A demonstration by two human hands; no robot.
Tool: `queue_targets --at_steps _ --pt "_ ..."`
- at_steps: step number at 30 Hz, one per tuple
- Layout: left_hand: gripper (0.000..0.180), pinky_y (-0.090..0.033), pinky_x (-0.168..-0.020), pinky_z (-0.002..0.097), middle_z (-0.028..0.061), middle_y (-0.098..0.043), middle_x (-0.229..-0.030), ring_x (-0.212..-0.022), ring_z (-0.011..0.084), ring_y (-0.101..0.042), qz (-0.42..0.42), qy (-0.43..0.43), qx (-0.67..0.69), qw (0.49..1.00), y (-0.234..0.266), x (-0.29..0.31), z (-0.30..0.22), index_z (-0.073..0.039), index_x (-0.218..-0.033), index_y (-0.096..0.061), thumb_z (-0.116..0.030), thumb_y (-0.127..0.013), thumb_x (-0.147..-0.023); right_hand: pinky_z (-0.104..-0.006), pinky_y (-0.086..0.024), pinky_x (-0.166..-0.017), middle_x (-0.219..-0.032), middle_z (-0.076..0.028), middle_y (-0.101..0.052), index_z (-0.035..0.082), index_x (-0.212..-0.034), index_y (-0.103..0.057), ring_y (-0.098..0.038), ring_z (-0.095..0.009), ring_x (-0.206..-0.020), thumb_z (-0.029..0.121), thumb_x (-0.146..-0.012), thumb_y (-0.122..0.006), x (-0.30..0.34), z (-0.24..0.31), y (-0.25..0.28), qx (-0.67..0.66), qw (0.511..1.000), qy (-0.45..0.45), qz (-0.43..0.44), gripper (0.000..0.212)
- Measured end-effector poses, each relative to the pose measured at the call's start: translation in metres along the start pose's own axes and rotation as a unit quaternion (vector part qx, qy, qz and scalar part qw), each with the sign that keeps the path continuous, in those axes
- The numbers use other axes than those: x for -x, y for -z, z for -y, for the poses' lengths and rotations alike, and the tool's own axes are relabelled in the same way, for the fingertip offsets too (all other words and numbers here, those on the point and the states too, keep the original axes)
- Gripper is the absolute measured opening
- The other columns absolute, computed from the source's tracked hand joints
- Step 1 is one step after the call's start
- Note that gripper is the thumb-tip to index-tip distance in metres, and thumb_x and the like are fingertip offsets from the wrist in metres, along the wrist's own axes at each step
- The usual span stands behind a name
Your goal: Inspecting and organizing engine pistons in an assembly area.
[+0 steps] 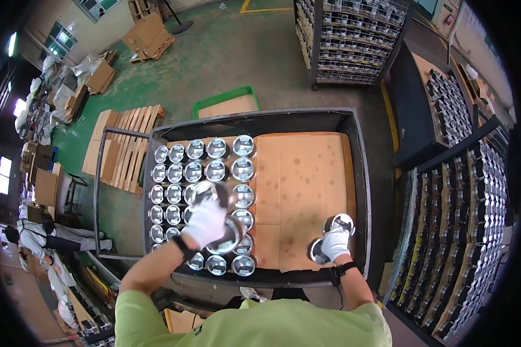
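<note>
Gripping two metal pistons in the left gloved hand, blurred with motion, above the packed left half of the bin, with forearm slanting up to the right. Over on the right, clasping two more pistons in the right gloved hand, near the cardboard sheet's close corner; cannot tell whether resting there. Counting five columns of standing pistons, six in the one beside the cardboard!

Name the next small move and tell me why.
I'd probably steady the two metal cylinders at the right hand on the bare cardboard before moving the hand away: it touches both, and whether they stand flat is unclear.
</note>
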State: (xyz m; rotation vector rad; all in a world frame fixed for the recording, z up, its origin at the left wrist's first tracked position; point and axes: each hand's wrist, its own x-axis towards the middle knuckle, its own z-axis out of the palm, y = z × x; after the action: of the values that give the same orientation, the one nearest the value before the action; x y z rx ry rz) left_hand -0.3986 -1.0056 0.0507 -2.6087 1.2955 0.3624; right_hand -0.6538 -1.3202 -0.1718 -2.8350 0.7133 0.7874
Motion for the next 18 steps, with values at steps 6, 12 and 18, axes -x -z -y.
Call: queue_targets --at_steps 6,12,18 --pt "0.022 -0.043 -0.047 0.0459 0.0196 -0.055 -0.071 -0.056 0.0293 -0.056 -0.109 -0.102 -0.125 0.981 -0.030 -0.174 -0.033 0.001 -0.083 -0.064 -0.018 -0.056 -0.080 -0.0575 -0.028 -0.112 -0.139 -0.030 -0.050 -0.010 -0.124 -0.061 -0.047 -0.044 -0.132 0.031 -0.087 -0.058 0.000 -0.014 0.005 -0.033 0.994 0.016 0.101 0.056" --pt "0.033 -0.049 -0.057 0.0491 0.0267 -0.063 -0.084 -0.072 0.0353 -0.064 -0.029 -0.097 -0.050 0.994 -0.103 -0.295 -0.053 0.011 -0.096 -0.066 -0.017 -0.061 -0.080 -0.0561 -0.015 -0.120 -0.150 -0.029 -0.040 -0.007 -0.126 -0.062 -0.029 -0.045 -0.143 0.027 -0.080 -0.064 -0.001 -0.025 0.004 -0.024 0.997 0.014 0.076 0.057" --pt "0.029 -0.050 -0.074 0.0560 0.0269 -0.067 -0.099 -0.097 0.0375 -0.066 0.031 -0.005 -0.099 0.995 -0.177 -0.349 -0.047 0.004 -0.105 -0.071 -0.013 -0.057 -0.087 -0.0673 -0.011 -0.116 -0.146 -0.031 -0.042 0.000 -0.115 -0.071 -0.034 -0.049 -0.138 0.028 -0.085 -0.059 -0.013 -0.042 0.017 -0.021 0.990 0.044 0.132 0.043"
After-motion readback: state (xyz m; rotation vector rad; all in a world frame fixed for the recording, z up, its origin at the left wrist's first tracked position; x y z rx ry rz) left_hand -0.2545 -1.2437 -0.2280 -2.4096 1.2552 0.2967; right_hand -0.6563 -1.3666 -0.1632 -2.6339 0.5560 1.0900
